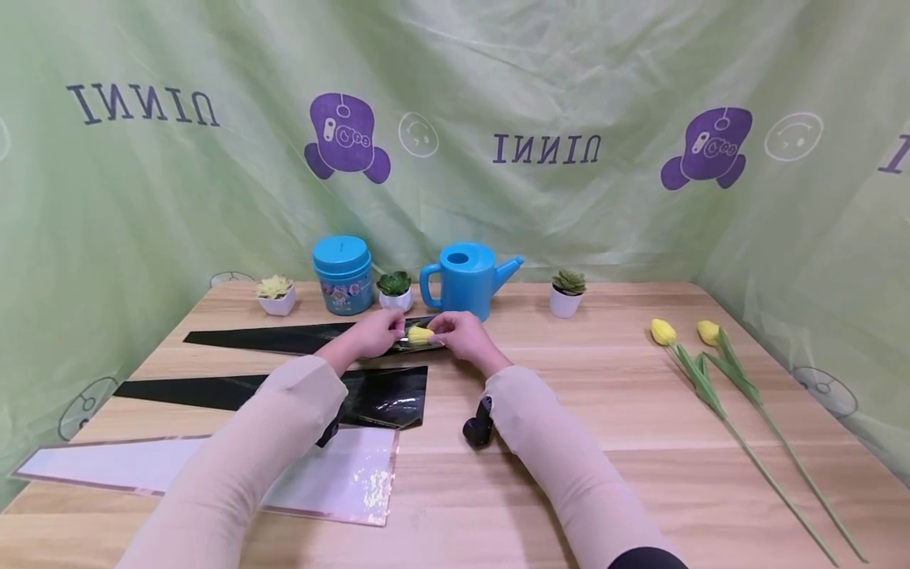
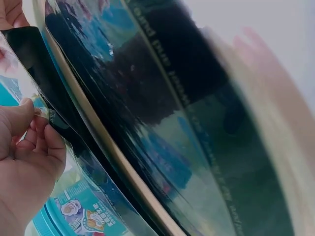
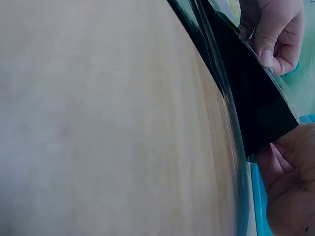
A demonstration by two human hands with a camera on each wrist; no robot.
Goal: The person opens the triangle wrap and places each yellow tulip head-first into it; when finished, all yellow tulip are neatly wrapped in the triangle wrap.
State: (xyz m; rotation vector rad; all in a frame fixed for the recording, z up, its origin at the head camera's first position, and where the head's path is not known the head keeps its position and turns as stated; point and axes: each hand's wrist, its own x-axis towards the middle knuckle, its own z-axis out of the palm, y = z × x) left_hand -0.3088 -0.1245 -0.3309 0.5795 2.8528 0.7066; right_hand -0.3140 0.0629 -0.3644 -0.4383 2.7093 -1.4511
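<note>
Lower left: glossy pale sheet (image 1: 213, 466), tapered, on wood table (image 1: 569, 395). Above it, shiny black sheet (image 1: 284, 391). Centre: left hand (image 1: 373, 332) and right hand (image 1: 460, 332) both pinch black sleeve (image 1: 284, 338) over yellow tulip (image 1: 420, 335). Behind: blue plastic can (image 1: 465, 278).

Yellow tulip (image 1: 420, 334): only the bloom shows between left hand (image 1: 371, 333) and right hand (image 1: 460, 332); stem hidden under hands and black sleeve (image 1: 284, 338). Left wrist view: right side motion-blurred, sleeve print unreadable, hand cut off by the left edge. Right wrist view: right hand cropped at bottom-right corner, wood table (image 3: 98, 123) out of focus.
</note>
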